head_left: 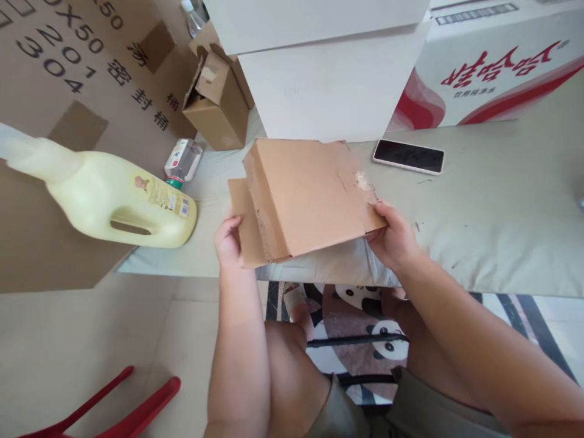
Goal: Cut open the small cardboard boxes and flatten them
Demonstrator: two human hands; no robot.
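Note:
A flattened brown cardboard box (314, 194) is held up over the front of the cloth-covered surface. My left hand (229, 242) is closed on the flap at its left end, thumb on top and fingers hidden beneath. At the right end my right hand (393, 238) pinches a corner, with the thumb on the upper face. Near that corner the cardboard has a torn, pale scuffed patch. The box's left side is folded along a crease, and its underside is out of sight.
Left of the cardboard are a yellow jug (123, 194), a small clear bottle (183, 159) and a small open carton (219, 109). White boxes (328, 91) stand behind. A phone (409, 156) lies at the right. A large printed carton (109, 79) rises at far left.

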